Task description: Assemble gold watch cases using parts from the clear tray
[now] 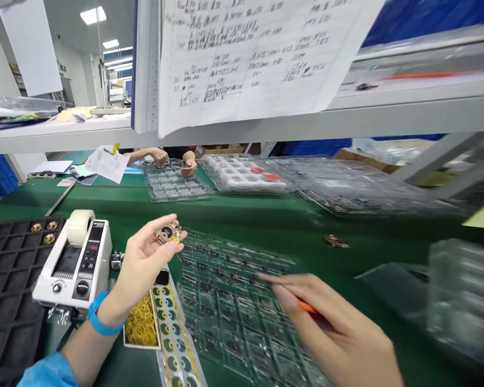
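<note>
My left hand, with a blue band at the wrist, holds a small round metal part between thumb and fingers. My right hand is closed around an orange tool, mostly hidden by the fingers. Its fingertips are over a clear plastic tray with many small dark parts in its compartments. Whether they touch one of those parts is too blurred to tell. Beside the tray lies a sheet of round stickers, next to a box of yellow rings.
A white tape dispenser and a black compartment tray stand at left. Clear trays are at right. A small metal piece lies on the green table. Across it, a person's hands work over another tray. A shelf with papers hangs above.
</note>
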